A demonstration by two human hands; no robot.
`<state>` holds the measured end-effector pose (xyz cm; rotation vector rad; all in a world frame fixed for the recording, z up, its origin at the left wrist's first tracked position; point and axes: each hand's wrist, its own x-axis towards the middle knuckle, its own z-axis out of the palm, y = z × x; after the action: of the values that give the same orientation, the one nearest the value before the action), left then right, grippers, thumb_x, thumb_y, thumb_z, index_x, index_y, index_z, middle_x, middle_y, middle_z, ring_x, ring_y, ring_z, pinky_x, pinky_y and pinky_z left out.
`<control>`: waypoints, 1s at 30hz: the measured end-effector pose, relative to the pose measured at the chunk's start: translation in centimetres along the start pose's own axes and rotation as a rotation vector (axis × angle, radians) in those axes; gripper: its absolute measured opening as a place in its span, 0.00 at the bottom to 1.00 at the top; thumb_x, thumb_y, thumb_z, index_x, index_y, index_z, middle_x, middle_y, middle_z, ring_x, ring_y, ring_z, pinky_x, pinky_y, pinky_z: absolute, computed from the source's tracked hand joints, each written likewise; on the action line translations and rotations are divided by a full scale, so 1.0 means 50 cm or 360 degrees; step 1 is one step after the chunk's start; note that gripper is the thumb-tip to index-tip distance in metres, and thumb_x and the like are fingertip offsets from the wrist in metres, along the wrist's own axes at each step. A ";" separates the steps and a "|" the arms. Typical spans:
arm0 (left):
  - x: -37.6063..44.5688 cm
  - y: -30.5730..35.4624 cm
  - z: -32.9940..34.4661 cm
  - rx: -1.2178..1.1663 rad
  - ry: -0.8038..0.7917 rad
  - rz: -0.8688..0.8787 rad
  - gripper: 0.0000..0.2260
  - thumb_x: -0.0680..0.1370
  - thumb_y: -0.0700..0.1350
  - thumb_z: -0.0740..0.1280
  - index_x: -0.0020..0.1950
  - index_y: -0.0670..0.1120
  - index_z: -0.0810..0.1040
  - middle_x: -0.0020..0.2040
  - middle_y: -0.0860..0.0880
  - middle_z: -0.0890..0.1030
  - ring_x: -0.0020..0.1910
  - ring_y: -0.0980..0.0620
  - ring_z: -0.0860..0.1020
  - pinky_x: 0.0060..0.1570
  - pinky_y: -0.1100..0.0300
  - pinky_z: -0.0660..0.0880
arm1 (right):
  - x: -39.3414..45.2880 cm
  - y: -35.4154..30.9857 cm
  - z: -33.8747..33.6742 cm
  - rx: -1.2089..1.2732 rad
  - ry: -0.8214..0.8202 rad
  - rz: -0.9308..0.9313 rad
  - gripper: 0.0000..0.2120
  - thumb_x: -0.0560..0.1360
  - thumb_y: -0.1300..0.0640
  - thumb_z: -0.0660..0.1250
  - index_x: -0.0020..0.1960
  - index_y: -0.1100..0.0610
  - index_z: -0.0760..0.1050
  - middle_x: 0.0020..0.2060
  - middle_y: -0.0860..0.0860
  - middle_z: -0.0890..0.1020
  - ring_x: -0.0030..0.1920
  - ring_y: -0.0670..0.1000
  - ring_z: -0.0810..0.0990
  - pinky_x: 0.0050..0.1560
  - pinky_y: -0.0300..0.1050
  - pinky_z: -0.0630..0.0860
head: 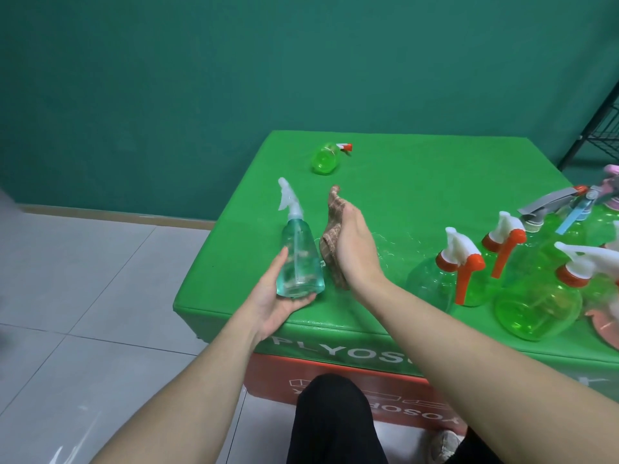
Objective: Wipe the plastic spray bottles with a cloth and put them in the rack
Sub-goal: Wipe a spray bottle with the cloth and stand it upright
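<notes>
A teal spray bottle (299,254) with a white trigger head (288,195) is held above the near left part of the green table (418,182), its base cradled in the left hand (274,296); the thumb is laid up the left side of the body and the fingers are curled under the bottom. A brown cloth (330,236) is pressed against the bottle's right side by the right hand (351,242), whose fingers are kept fairly straight behind the fabric, though how far they wrap round the cloth cannot be told.

The bottle is judged to be light and nearly empty, with thin, stiff plastic walls that may give a little when squeezed. Water appears to be spread on the table cover, so the plastic is likely to be slippery; a hold round the lower body or under the base is thought safest, with the narrow neck below the trigger as a second hold when the body is being wiped. The cloth is soft and will fold to the curve.

One green spray bottle (325,159) is lying on its side at the far end of the table, well apart. A cluster of green bottles with orange triggers (469,276) is seen at the right. Part of a black wire rack (599,128) is visible at the right edge, beyond the table.
</notes>
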<state>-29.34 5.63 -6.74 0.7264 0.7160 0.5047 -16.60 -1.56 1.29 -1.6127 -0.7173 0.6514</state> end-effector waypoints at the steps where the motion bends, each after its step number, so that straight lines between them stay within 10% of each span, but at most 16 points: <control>1: 0.004 -0.003 -0.002 0.0014 0.0005 0.0025 0.30 0.74 0.59 0.69 0.72 0.44 0.74 0.61 0.38 0.83 0.52 0.43 0.83 0.47 0.49 0.81 | 0.001 -0.002 0.004 -0.0063 -0.0022 -0.0070 0.22 0.87 0.46 0.44 0.74 0.48 0.69 0.51 0.40 0.77 0.47 0.30 0.72 0.47 0.35 0.68; 5: 0.009 -0.006 -0.004 0.0046 -0.0031 0.0051 0.31 0.74 0.60 0.69 0.73 0.45 0.73 0.61 0.39 0.83 0.51 0.45 0.84 0.48 0.51 0.80 | 0.014 0.005 0.029 -0.0246 -0.0088 -0.0214 0.20 0.87 0.46 0.45 0.73 0.45 0.69 0.48 0.35 0.75 0.47 0.27 0.71 0.44 0.30 0.66; 8: 0.007 -0.012 -0.004 0.0077 -0.0035 0.0061 0.29 0.75 0.61 0.66 0.70 0.45 0.75 0.57 0.41 0.85 0.51 0.45 0.84 0.51 0.50 0.79 | 0.024 0.024 0.049 -0.0351 -0.0147 -0.0249 0.20 0.87 0.45 0.46 0.70 0.46 0.71 0.50 0.38 0.79 0.52 0.36 0.77 0.56 0.45 0.76; 12: 0.007 -0.015 -0.004 0.0072 -0.0048 0.0047 0.30 0.75 0.60 0.67 0.72 0.45 0.74 0.61 0.38 0.83 0.57 0.40 0.83 0.51 0.43 0.81 | 0.030 0.061 0.057 -0.0689 -0.0238 -0.0450 0.21 0.87 0.48 0.49 0.75 0.50 0.71 0.74 0.46 0.72 0.73 0.45 0.69 0.77 0.50 0.64; 17: 0.012 -0.021 -0.005 0.0118 -0.0108 0.0143 0.28 0.75 0.58 0.68 0.74 0.52 0.73 0.64 0.41 0.82 0.57 0.41 0.83 0.51 0.41 0.81 | 0.037 0.062 0.033 -0.1450 -0.0156 -0.0802 0.21 0.86 0.47 0.51 0.74 0.49 0.71 0.73 0.46 0.71 0.70 0.51 0.67 0.69 0.54 0.69; 30: 0.009 -0.033 -0.012 0.0131 -0.0143 0.0255 0.26 0.76 0.53 0.68 0.74 0.57 0.72 0.65 0.45 0.82 0.55 0.44 0.84 0.55 0.41 0.81 | 0.032 0.064 0.043 -0.1534 -0.0268 -0.0898 0.23 0.84 0.53 0.52 0.77 0.57 0.67 0.75 0.51 0.68 0.68 0.54 0.66 0.72 0.51 0.66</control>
<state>-29.19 5.08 -8.48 0.8826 0.5999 0.5872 -16.86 0.66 -2.22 -2.0602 -1.7044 -0.0184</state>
